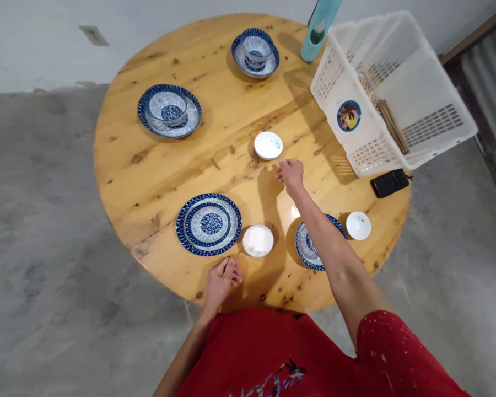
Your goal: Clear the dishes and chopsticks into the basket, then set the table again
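My right hand (291, 173) is over the middle of the table, fingers loosely bent and slightly apart, with nothing seen in them. Just beyond its fingertips stands a small white bowl (268, 145), with a little gap between. My left hand (224, 277) rests by the near table edge, its fingers half curled and holding nothing visible. Close above it are a blue-and-white patterned plate (209, 224), with a ringed pattern, and another small white bowl (258, 241). A second patterned plate (304, 246) is partly hidden beneath my right forearm.
A third white bowl (359, 225) sits at the right, near a black phone (391, 183). A white plastic basket (343, 82) holds brown sticks (392, 127). Clear bowls stand on patterned plates (192, 124) (235, 52) farther back. A turquoise holder (310, 51) stands beside the basket.
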Demonstrator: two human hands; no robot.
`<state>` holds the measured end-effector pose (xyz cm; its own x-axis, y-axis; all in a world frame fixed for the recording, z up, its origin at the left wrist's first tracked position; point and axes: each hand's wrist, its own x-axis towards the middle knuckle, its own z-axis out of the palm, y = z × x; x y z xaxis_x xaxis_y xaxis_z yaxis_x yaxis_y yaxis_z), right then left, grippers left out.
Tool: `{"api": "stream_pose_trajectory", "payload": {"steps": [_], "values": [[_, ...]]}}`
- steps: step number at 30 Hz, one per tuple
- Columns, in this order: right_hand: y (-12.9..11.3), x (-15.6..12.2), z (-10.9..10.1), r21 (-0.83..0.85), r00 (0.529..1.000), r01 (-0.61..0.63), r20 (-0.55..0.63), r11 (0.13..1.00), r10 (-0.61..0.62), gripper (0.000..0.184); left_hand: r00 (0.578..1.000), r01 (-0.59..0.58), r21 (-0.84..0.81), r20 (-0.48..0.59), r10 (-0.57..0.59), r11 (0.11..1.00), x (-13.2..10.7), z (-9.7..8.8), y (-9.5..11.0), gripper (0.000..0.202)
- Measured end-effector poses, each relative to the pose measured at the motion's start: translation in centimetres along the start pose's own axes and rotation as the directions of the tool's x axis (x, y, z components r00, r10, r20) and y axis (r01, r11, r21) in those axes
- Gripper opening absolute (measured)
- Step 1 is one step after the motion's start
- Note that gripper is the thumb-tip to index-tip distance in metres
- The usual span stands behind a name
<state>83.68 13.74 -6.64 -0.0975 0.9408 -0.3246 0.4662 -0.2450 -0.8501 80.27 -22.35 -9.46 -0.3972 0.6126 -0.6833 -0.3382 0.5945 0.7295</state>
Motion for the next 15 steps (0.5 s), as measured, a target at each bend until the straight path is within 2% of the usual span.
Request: {"api": "stream_pose_trajectory", "payload": {"steps": [7, 12, 15], "values": [[-0.8, 3.7, 2.7, -0.071, 0.999, -0.037, -0.037, 0.997, 0.034, 0.021, 0.999, -0.008, 0.003, 0.047, 0.007, 1.000, -0.1, -0.2, 0.2, 0.040], [-0.8, 4.4, 3.8, -0.078, 0.996, -0.077, -0.059, 0.994, 0.072, 0.010, 0.995, -0.021, 0.002, 0.100, 0.021, 1.000, 0.2, -0.3, -0.1, 0.042], [-0.7, 4.2, 4.0, -0.094, 0.995, -0.069, -0.082, 0.993, 0.061, 0.012, 0.990, -0.040, 0.015, 0.136, 0.038, 0.999, 0.4, -0.5, -0.4, 0.040]]}}
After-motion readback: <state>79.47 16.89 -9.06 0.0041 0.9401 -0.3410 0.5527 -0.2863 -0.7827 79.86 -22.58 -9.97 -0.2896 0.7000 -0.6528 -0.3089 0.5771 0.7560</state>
